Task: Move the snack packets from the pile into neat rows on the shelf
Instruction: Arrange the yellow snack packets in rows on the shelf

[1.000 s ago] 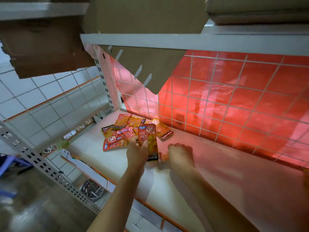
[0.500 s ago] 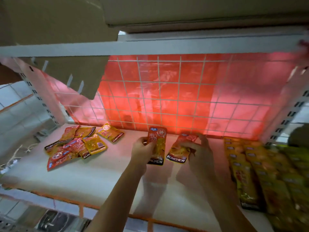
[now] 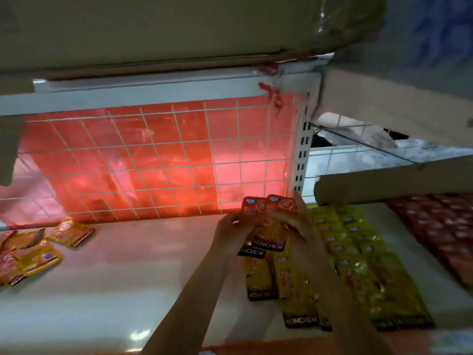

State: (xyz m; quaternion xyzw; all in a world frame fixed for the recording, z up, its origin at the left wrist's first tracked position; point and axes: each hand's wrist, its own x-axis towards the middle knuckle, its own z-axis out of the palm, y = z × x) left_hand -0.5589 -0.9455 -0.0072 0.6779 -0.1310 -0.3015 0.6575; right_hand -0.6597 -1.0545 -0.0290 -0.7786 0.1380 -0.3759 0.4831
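We are seeing two snack packets (image 3: 266, 211) being held upright just above the shelf (image 3: 128, 278), right of centre. The left hand (image 3: 230, 230) is pinching one by its side edge and the right hand (image 3: 300, 224) is gripping the other, fingers curled round it. The pile (image 3: 33, 249) is lying at nine o'clock, well apart. The rows (image 3: 358, 265) are running at three to five o'clock, just beside the hands. The packets are looking light, thin, floppy and slick, so we are judging the sealed edges the best hold, not the belly.
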